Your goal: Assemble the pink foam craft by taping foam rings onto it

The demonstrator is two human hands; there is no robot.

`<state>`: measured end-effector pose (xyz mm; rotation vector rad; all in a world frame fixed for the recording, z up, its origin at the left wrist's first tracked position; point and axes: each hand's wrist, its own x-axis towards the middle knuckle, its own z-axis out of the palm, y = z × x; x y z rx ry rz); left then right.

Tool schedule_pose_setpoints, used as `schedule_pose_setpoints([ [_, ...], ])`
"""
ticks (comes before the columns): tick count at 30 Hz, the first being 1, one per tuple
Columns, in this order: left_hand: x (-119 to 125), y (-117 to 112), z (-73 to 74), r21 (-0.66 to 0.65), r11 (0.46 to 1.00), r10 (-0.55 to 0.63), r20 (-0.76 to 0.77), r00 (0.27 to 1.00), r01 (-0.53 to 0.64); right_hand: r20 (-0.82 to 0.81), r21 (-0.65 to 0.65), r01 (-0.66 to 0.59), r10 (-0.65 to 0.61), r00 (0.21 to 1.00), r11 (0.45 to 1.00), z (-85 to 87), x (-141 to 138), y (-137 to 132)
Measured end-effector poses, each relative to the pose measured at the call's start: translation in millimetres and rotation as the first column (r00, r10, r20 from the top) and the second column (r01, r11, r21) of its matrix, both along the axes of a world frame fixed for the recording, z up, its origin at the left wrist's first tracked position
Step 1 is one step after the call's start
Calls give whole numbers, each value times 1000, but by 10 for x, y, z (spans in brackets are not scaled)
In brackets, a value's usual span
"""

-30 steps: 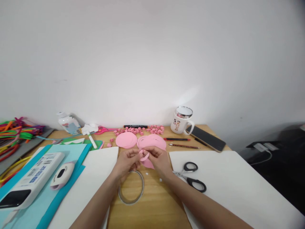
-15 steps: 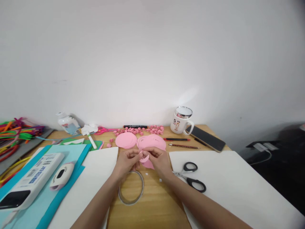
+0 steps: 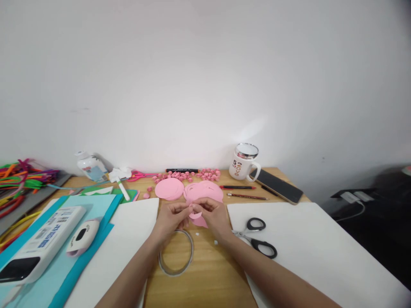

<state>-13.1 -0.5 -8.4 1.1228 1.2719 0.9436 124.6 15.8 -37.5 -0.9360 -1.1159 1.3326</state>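
Observation:
Both my hands meet over the middle of the wooden table point(image 3: 205, 278). My left hand point(image 3: 170, 218) and my right hand point(image 3: 214, 216) pinch a curled pink paper strip point(image 3: 195, 214) between their fingertips. Just beyond them lie pink paper circles point(image 3: 169, 188), one flat and several stacked. A row of small pink paper rolls point(image 3: 186, 174) sits behind those. A roll of clear tape point(image 3: 176, 252) lies under my left wrist. Black-handled scissors point(image 3: 258, 237) rest right of my right hand.
White sheets point(image 3: 308, 244) lie left and right. Blue paper point(image 3: 80, 214) carries a white box point(image 3: 41, 239) and a small white punch point(image 3: 82, 236). Coloured strips point(image 3: 19, 179) pile far left. A mug point(image 3: 243, 162), phone point(image 3: 278, 185), pencils point(image 3: 245, 196), glue bottle point(image 3: 90, 164) stand behind.
The fingers have shifted slightly on the pink strip, which curls a little tighter and lower. Everything else on the table has stayed put.

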Motion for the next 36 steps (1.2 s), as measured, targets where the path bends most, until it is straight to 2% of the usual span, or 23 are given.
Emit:
schedule_pose_setpoints([
  [7,22,5,33,-13,997,81,9,997,-81,82,94,-15,8,997,995,-10,-11,11],
  [22,-7,11,-18,-2,999,35,-50,998,-35,-6,-5,-57,57,998,998,4,-11,-12],
  [28,15,7,22,-1,999,37,-55,998,-38,57,2,-51,51,997,999,-5,3,-11],
  [36,10,1,28,12,998,56,-6,998,-56,36,30,-75,74,997,997,45,-4,-31],
])
